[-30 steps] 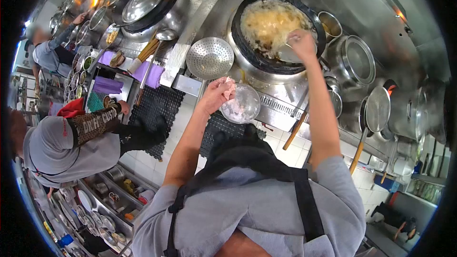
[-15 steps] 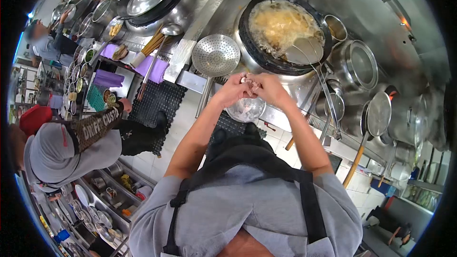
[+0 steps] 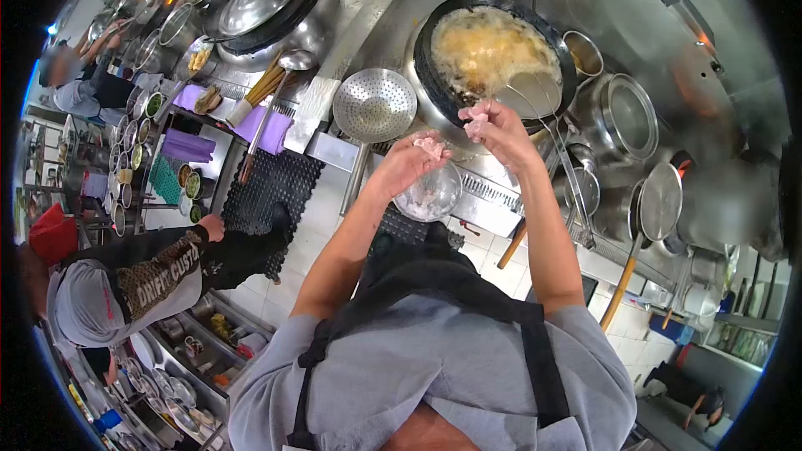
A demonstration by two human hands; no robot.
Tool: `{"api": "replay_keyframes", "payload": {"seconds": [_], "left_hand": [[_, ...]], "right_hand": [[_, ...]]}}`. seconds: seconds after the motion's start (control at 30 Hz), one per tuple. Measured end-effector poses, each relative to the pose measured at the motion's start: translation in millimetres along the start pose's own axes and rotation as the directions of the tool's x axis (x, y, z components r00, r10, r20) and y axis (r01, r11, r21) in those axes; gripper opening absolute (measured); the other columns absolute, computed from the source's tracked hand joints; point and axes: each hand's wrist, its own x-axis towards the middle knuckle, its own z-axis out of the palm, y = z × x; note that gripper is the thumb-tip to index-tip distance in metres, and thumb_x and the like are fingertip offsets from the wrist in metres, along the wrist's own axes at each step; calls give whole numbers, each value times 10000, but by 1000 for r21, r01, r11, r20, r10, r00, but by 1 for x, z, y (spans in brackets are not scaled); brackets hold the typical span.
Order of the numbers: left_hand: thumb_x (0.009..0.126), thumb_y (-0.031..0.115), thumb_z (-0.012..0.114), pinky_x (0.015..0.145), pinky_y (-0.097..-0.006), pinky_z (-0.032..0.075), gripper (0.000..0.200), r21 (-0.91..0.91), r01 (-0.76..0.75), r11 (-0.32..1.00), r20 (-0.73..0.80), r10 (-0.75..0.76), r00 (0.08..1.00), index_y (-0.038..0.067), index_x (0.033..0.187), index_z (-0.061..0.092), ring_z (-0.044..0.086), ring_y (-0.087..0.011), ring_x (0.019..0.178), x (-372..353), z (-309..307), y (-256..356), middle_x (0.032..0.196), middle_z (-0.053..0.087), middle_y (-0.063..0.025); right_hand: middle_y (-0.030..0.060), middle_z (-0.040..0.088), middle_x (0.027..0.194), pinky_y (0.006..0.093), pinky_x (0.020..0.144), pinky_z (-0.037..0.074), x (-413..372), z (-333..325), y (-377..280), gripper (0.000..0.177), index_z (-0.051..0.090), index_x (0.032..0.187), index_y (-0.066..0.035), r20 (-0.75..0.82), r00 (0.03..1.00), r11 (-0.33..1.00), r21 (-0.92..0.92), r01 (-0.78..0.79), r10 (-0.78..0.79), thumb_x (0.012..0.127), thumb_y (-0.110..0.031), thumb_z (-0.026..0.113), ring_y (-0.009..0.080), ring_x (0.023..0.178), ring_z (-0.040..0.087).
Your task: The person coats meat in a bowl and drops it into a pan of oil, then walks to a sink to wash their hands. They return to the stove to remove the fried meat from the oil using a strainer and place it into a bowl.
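Pale pink pieces of raw meat point(image 3: 429, 147) lie in my left hand point(image 3: 399, 169), its fingers curled up around them. My right hand point(image 3: 508, 139) pinches another piece of raw meat point(image 3: 475, 123) at the near edge of a black wok point(image 3: 427, 58). Bubbling, foamy oil point(image 3: 493, 42) fills the wok, and golden food shows through the froth. A wire-mesh strainer point(image 3: 535, 94) rests in the oil on the right side. Below my hands sits a metal bowl point(image 3: 434, 199) with whitish residue inside.
Left of the wok lies a perforated ladle point(image 3: 374, 104). A small pot point(image 3: 583, 53), lidded pots point(image 3: 628, 117) and another strainer point(image 3: 661, 200) stand at right. A lidded wok point(image 3: 263, 2) is at upper left. One co-worker point(image 3: 117, 284) stands left, another point(image 3: 83, 83) farther back.
My hands have moved apart, each with meat. The right has gone up and right to the wok's edge; the left stays near the bowl, more of which now shows.
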Motion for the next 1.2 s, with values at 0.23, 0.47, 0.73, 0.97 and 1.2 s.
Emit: {"api": "replay_keyframes", "payload": {"seconds": [0.23, 0.47, 0.73, 0.97, 1.2], "left_hand": [[944, 74, 662, 826, -357, 604, 244, 268, 44, 962, -120, -12, 993, -43, 1145, 591, 712, -283, 940, -12, 4, 6, 1009, 681, -124], [942, 127, 693, 735, -311, 567, 138, 276, -46, 960, -225, 112, 968, 10, 999, 644, 668, -170, 830, -12, 0, 3, 972, 688, -94], [948, 189, 701, 774, -306, 573, 187, 167, -47, 985, -108, 66, 992, 10, 988, 665, 677, -154, 851, -7, 34, 9, 964, 700, -86], [926, 99, 699, 627, -275, 468, 138, 436, -40, 899, -117, 101, 988, 1, 1014, 657, 568, -114, 701, 6, 21, 5, 860, 653, -38], [899, 31, 692, 600, -252, 434, 129, 303, -139, 943, -176, 199, 964, 2, 1018, 648, 550, -112, 696, -9, 10, 30, 841, 634, -38]], "right_hand": [[77, 691, 808, 237, 510, 438, 36, -39, -35, 127, 646, 998, -11, -134, 990, 866, -498, -40, -31, 893, -81, 654, 102, 540, 564], [186, 724, 928, 411, 771, 534, 166, -218, -46, 264, 732, 1039, -61, 75, 849, -185, -982, -26, -522, 815, -200, 703, 362, 850, 693], [227, 681, 1071, 432, 827, 526, -7, 34, 5, 388, 670, 1168, -5, 262, 959, 351, -893, 283, -107, 817, -160, 726, 372, 927, 667], [210, 706, 895, 443, 774, 538, -11, 19, 49, 204, 722, 1002, 14, 138, 943, 379, -890, 252, -302, 838, -77, 644, 414, 795, 669], [58, 693, 731, 251, 551, 451, 52, -53, 3, 167, 723, 928, 41, -245, 907, 786, -604, 134, -343, 932, -40, 578, 75, 607, 584]]}}
